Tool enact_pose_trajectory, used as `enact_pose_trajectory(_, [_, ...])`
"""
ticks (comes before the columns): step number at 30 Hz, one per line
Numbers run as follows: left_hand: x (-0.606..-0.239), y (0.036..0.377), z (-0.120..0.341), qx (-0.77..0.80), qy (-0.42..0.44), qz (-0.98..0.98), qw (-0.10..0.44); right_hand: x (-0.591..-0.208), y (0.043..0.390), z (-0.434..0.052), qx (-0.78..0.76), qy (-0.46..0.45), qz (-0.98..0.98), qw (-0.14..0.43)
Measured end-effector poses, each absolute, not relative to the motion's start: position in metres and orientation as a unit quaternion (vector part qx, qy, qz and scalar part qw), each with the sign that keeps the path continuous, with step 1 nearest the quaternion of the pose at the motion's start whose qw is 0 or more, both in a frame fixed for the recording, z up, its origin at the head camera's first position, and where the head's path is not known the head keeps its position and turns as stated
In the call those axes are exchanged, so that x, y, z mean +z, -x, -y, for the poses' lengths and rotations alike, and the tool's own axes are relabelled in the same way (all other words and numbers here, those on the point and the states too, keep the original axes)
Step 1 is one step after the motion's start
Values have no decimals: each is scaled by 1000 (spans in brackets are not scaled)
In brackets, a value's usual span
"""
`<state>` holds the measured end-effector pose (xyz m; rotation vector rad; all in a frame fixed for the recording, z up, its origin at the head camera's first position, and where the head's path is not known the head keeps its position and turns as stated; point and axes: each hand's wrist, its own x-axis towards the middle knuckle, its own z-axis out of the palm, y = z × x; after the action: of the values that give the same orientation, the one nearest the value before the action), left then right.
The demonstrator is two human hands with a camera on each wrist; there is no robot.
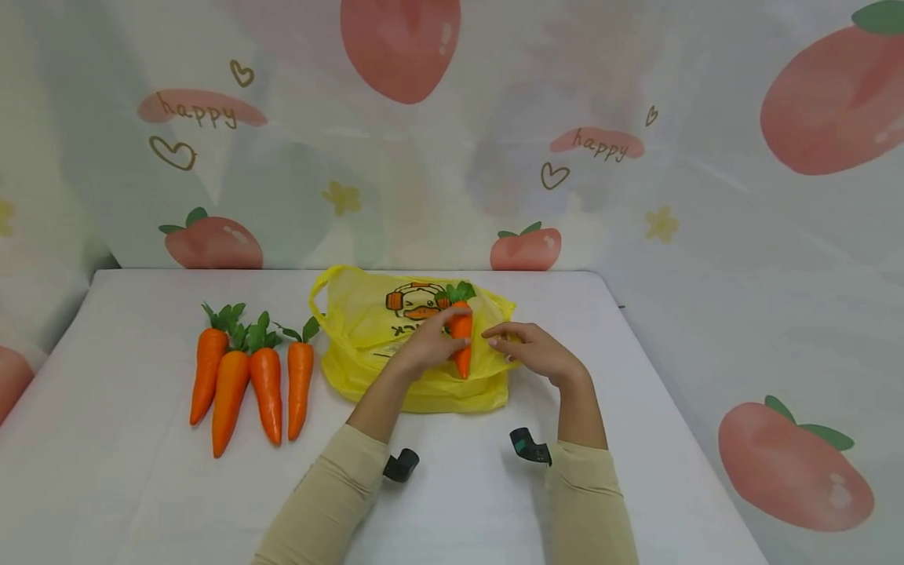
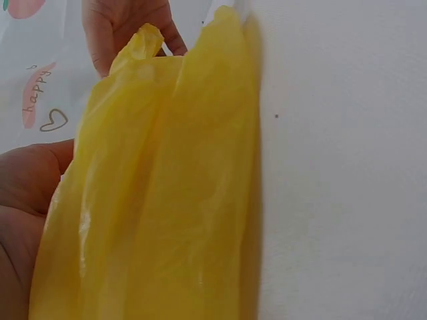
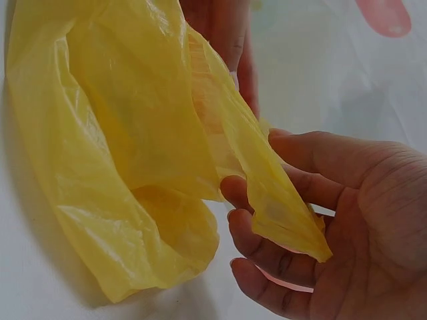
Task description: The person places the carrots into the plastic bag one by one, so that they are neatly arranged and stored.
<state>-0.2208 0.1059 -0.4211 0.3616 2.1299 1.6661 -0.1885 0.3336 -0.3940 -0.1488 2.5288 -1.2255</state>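
Note:
In the head view a yellow plastic bag [image 1: 360, 314] with a printed duck lies on the table. My left hand [image 1: 431, 343] grips an orange carrot [image 1: 462, 326] with a green leafy top, tip down, over the bag's front. The bag hides that carrot in the left wrist view. At the bag's right side is my right hand [image 1: 533, 349]. The right wrist view shows a pointed flap of the bag [image 3: 277, 213] lying across its bent fingers [image 3: 273, 257], with the thumb at the flap's upper edge. There the bag's mouth gapes toward this hand.
Several carrots lie side by side left of the bag, the nearest to it a slim carrot [image 1: 299, 388]. A white cloth covers the table [image 1: 141, 486]. Behind and to the right hangs a fruit-print curtain [image 1: 438, 180]. Dark wrist cameras [image 1: 530, 446] stick out from both sleeves.

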Motion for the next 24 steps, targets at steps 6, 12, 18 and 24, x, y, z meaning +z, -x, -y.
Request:
enact_pose_trajectory(6, [-430,221,-110,596,-124,-772,181,-393,187,-333,-430,52,-886,164])
enact_pose_trajectory(12, [-436,220,-112,586,-123,-782,171,-393,187,-334,-427,51,-887,165])
enact_pose_trajectory(18, [-441,218,-114,589,-122,-781,168,-392,187,-333,-427,47,-888,163])
enact_pose_trajectory(24, [-445,218,-115,586,-122,-786,155,-392,188,-333,-430,48,-887,163])
